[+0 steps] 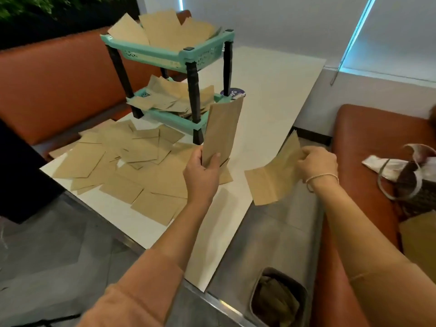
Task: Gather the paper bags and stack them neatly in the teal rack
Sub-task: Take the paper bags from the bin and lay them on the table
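Lower tier of the teal rack [186,58] half hidden by posts. Left hand [203,171] grips an upright paper bag [223,131]; right hand [317,162] pinches another bag [273,178] near the desk [271,90] edge; loose bags [132,161] lie left.

Dim, soft wide-angle view, edges bowed; cyan strip light [356,34] perhaps glaring.

Loose bags [165,95] hide the teal rack's [165,115] lower shelf floor.
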### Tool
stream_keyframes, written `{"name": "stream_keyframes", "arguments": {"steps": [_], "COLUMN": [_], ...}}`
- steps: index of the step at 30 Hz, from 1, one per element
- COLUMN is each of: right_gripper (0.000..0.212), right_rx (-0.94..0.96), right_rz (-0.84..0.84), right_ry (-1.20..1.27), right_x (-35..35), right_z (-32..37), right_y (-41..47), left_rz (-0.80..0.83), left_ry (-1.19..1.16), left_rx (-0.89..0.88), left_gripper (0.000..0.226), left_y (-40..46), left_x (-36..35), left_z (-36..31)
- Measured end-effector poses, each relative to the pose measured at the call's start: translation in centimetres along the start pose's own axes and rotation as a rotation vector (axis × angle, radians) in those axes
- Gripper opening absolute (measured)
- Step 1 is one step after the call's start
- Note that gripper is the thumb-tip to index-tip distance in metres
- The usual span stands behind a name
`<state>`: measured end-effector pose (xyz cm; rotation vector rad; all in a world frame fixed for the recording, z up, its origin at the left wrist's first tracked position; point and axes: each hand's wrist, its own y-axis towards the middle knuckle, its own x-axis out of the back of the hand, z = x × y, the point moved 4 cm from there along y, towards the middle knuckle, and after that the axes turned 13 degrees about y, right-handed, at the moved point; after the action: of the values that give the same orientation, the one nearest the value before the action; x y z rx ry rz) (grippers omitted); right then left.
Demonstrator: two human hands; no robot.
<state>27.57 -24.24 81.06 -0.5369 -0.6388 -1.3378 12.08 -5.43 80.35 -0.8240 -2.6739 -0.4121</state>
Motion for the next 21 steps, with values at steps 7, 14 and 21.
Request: {"name": "stream_keyframes", "arguments": {"steps": [7, 14, 21], "right_gripper": [0.023, 0.036, 0.044], "right_rx": [-0.272, -0.372, -0.338], "right_rz": [0.112, 0.369, 0.578], "right_ry": [-0.195, -0.232, -0.301], "right_x": [1.7, -5.2, -9.5], "right_z": [-15.0, -24.6, -28.5], "right_y": [-3.5, -10.0, -13.1], "left_rz": [0.233, 0.362, 0.388], "left_ry": [-0.041, 0.108, 0.191], "left_rx": [0.035, 0.100, 0.150], "left_gripper": [0.023, 0.025, 0.025], "left_y": [-5.7, -10.0, -12.0], "left_x": [-7.4, -11.1, -12.0], "left_z": [-1.5, 1.8, 5.1]}}
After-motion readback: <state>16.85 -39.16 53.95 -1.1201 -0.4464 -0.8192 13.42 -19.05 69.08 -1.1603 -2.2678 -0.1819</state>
